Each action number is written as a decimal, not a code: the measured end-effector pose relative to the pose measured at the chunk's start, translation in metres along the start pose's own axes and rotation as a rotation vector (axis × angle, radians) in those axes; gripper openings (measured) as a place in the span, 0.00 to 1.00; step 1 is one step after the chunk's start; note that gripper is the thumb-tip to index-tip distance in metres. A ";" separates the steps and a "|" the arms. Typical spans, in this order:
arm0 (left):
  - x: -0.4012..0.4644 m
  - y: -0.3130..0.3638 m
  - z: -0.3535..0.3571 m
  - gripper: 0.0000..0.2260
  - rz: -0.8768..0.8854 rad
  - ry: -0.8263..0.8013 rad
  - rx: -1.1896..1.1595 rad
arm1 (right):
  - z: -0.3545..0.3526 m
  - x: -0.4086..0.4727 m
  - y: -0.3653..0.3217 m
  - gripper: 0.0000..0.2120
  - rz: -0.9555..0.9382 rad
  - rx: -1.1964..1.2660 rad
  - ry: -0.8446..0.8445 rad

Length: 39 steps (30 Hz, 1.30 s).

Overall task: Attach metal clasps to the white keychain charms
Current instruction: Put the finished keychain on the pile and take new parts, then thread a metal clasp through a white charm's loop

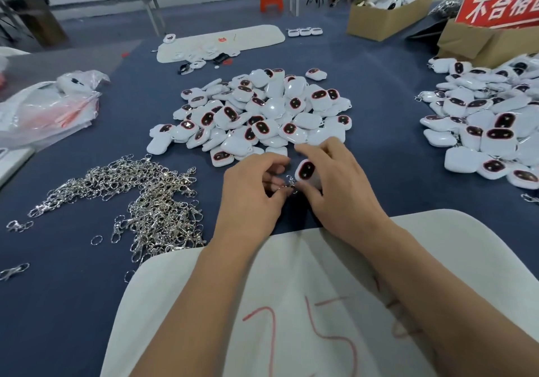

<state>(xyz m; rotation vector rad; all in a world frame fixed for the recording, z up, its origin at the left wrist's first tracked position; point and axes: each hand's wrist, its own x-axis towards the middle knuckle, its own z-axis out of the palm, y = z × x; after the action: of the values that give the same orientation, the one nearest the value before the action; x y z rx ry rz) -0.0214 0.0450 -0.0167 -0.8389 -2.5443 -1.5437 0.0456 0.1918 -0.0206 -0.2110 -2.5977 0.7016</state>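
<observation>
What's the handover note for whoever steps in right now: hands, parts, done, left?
Left hand: pinching a metal clasp at its fingertips.
Right hand: holding one white charm, dark face up, right against the clasp. Whether the clasp is hooked on yet cannot be told.
Supply: loose clasps pile on the blue table to the left; charm pile straight ahead.
Done: second charm heap at the right, a few with clasps visible at its edges; likely the finished lot.
Left: finish this one, then work through the centre pile.
</observation>
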 end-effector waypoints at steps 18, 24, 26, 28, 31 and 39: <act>0.006 0.003 -0.002 0.05 -0.136 -0.002 -0.621 | -0.006 0.002 0.005 0.04 -0.012 0.415 0.056; 0.006 0.000 -0.002 0.06 -0.139 -0.016 -0.608 | -0.011 0.002 0.010 0.03 0.079 0.612 0.018; 0.006 0.000 -0.001 0.07 -0.136 -0.035 -0.589 | -0.012 0.001 0.010 0.05 0.070 0.630 0.000; 0.006 0.000 -0.001 0.06 -0.131 -0.049 -0.568 | -0.013 0.001 0.009 0.04 0.065 0.640 -0.008; 0.007 -0.001 -0.001 0.05 -0.133 -0.044 -0.560 | -0.014 0.002 0.011 0.04 0.089 0.659 0.020; 0.004 0.004 -0.001 0.04 -0.138 -0.031 -0.451 | -0.013 0.003 0.012 0.06 0.118 0.686 0.135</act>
<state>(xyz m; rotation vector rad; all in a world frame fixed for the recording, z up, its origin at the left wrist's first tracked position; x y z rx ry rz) -0.0233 0.0478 -0.0115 -0.7320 -2.3475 -2.2128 0.0490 0.2089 -0.0158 -0.1847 -2.0833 1.5047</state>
